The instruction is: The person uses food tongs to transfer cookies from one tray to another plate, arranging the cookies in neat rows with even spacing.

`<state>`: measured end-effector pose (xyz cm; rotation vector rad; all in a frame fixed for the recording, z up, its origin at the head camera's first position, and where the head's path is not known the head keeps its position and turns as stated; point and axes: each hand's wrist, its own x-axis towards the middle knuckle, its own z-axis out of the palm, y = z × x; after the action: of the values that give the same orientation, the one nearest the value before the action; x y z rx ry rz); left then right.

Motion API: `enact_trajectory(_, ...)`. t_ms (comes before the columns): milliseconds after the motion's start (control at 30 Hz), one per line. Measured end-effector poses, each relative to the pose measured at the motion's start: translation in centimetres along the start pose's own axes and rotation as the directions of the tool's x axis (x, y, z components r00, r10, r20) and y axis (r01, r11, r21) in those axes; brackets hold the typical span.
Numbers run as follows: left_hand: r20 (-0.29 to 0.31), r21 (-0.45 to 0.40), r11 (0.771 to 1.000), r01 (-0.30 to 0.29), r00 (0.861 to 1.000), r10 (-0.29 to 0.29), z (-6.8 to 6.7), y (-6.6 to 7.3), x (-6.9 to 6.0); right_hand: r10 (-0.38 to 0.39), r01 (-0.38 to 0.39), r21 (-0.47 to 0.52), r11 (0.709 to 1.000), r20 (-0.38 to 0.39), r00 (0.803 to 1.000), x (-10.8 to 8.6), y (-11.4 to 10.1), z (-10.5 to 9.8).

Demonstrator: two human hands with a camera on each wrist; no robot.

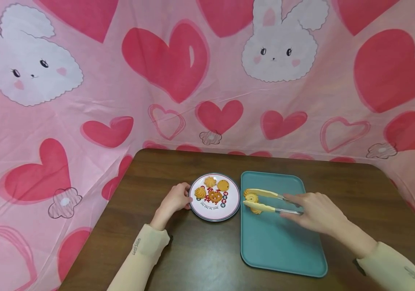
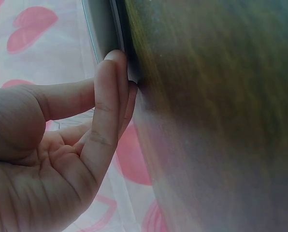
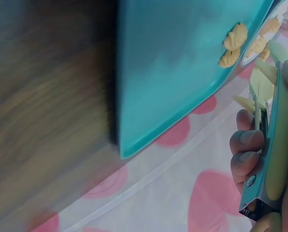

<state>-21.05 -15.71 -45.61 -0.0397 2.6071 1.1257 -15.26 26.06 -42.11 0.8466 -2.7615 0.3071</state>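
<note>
My left hand (image 1: 175,200) holds the left rim of a round white plate (image 1: 214,213), which bears several cookies, one of them pretzel-shaped (image 1: 215,197). In the left wrist view, the fingers (image 2: 105,106) lie against the plate's edge. My right hand (image 1: 316,212) grips metal tongs with cream tips (image 1: 260,207). Their two arms are spread over piped cookies (image 1: 252,198) at the upper left of a teal tray (image 1: 280,242). In the right wrist view, the tongs (image 3: 279,154) are in my hand (image 3: 248,145), with cookies (image 3: 237,36) on the tray.
The plate and tray stand side by side on a dark wooden table (image 1: 200,246), the tray's raised rim close to the plate's right edge. A pink cloth (image 1: 229,93) with hearts and rabbits hangs behind the table and on its left.
</note>
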Motion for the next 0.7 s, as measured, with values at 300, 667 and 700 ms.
enact_trajectory(300,-0.005,0.003,1.0,0.004,1.0,-0.004,0.0,0.0,-0.1,-0.027,0.026,0.03,0.999,0.041,0.999,2.9,-1.3,1.4)
enact_trajectory(667,-0.002,0.013,1.0,-0.001,1.0,0.001,0.0,-0.1,-0.1,-0.035,0.03,0.053,0.998,0.102,0.994,5.0,-2.5,2.4)
enact_trajectory(700,-0.002,0.013,1.0,-0.002,1.0,0.002,0.0,0.0,-0.1,-0.035,0.029,0.055,0.998,0.11,0.993,5.1,-2.5,2.4)
